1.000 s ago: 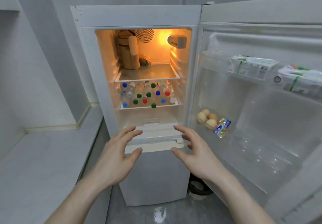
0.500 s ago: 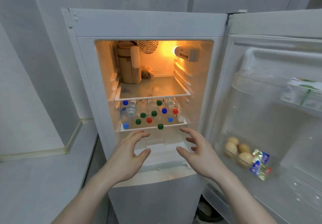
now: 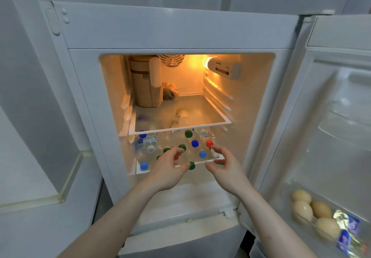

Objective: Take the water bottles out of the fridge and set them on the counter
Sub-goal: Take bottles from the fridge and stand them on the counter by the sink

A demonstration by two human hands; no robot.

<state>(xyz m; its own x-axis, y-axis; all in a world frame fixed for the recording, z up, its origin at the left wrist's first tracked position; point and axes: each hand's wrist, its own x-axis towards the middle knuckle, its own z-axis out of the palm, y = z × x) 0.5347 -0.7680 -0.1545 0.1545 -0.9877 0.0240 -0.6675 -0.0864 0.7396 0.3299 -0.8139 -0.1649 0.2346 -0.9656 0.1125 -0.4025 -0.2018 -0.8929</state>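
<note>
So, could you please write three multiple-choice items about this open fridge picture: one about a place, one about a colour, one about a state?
1. Where do the clear plastic water bottles lie?
A. lower glass shelf
B. door rack
C. counter

2. What colour is the bottle cap nearest the right hand?
A. yellow
B. red
C. black

3. What does the left hand hold?
A. an egg
B. a bottle lifted out
C. nothing yet

Key: 1 A, the bottles lie under the upper shelf, inside the fridge. 2 B, a red cap sits at the right fingertips. 3 C, its fingers only reach among the caps.
</note>
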